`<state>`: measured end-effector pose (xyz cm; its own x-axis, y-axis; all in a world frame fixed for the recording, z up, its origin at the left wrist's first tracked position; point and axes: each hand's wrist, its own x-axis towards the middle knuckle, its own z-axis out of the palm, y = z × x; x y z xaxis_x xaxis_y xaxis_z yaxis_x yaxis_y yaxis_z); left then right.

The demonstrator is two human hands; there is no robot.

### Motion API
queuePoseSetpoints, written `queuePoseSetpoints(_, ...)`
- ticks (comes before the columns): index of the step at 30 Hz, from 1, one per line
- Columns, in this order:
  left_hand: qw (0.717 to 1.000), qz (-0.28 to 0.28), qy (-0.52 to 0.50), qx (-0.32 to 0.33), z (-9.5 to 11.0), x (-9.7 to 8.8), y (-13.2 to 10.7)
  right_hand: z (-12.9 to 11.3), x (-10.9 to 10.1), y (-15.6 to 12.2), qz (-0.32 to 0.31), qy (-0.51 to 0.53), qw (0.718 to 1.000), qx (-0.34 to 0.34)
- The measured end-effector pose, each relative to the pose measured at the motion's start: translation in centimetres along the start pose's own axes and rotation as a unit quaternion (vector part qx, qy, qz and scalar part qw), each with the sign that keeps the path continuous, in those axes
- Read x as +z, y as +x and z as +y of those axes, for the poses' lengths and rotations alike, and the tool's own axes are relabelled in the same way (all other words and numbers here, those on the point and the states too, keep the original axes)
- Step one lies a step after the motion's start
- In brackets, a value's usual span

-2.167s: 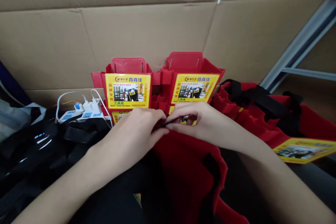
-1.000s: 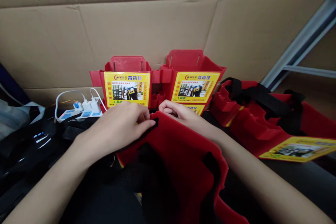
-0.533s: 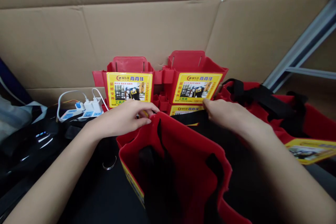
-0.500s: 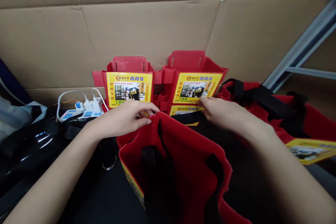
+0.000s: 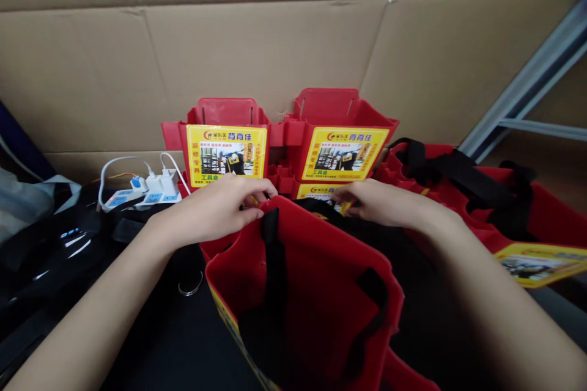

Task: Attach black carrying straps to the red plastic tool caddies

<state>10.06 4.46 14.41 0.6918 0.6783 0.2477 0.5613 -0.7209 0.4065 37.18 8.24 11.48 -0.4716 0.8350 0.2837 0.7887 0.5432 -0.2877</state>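
Observation:
A red plastic tool box (image 5: 321, 250) stands tilted in front of me, its open top facing me. My left hand (image 5: 250, 198) grips its far left corner, thumb and fingers closed over the rim. Inside the box a black strap (image 5: 275, 256) hangs from the far wall, and a second black strap loop (image 5: 373, 293) shows at the right. Beyond the far wall my right hand (image 5: 355, 200) is closed in a pinch on the black strap (image 5: 316, 204) outside the box; its fingertips are partly hidden from view.
Red boxes with yellow labels, one at the left (image 5: 227, 153) and one at the right (image 5: 343, 149), stand stacked against a cardboard wall (image 5: 257, 61). More red boxes with straps (image 5: 541, 208) lie at the right. A power strip (image 5: 147, 195) with plugged chargers sits at the left.
My right hand has moved slightly left, towards the box, and the strap outside has gone from taut to bunched. The strap inside has shifted and straightened. My left hand stays on the rim.

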Motion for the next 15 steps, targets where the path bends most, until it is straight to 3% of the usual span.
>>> queuePoseSetpoints(6, 1.0, -0.013, -0.006, -0.003, 0.4, 0.0, 0.0, -5.3, 0.9, 0.5, -0.072, 0.068, 0.982, -0.159)
queuePoseSetpoints(9, 1.0, -0.007, -0.004, -0.005, 0.3, 0.0, 0.0, -3.8, 0.4, 0.4, -0.07, -0.078, 0.991, -0.078)
queuePoseSetpoints(12, 1.0, 0.002, 0.01, -0.008, 0.2, 0.1, 0.0, -0.7, -0.7, -0.2, -0.065, -0.215, 0.974, 0.04)
queuePoseSetpoints(14, 1.0, 0.003, 0.012, -0.009, 0.2, 0.1, -0.1, 0.1, -1.1, -0.5, -0.048, -0.23, 0.97, 0.062)
queuePoseSetpoints(15, 1.0, 0.003, 0.013, -0.011, 0.3, 0.1, -0.1, -0.1, -1.1, -0.5, -0.039, -0.209, 0.976, 0.042)
